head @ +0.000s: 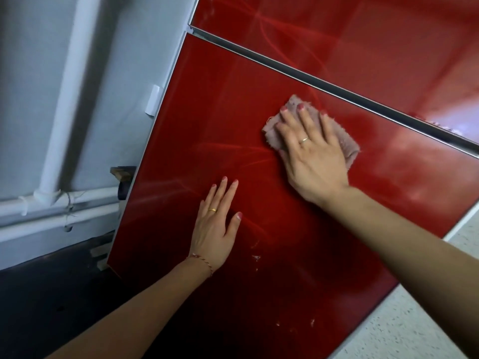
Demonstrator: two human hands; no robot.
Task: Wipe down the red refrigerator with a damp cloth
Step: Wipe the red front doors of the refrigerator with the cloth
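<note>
The red refrigerator point(207, 120) fills most of the head view, its glossy lower door tilted across the frame under a silver handle strip point(324, 85). My right hand point(313, 159) presses flat, fingers straight and spread, on a folded pinkish-beige cloth point(347, 141) against the upper middle of that door. My left hand point(216, 229) rests flat on the bare door lower and to the left, fingers straight, holding nothing. A few whitish specks point(256, 258) dot the door near its lower part.
A grey wall with white pipes point(64, 104) stands left of the refrigerator. Dark flooring lies at the lower left, and a speckled light floor point(414, 320) at the lower right. Small wooden blocks point(121, 172) sit beside the door's left edge.
</note>
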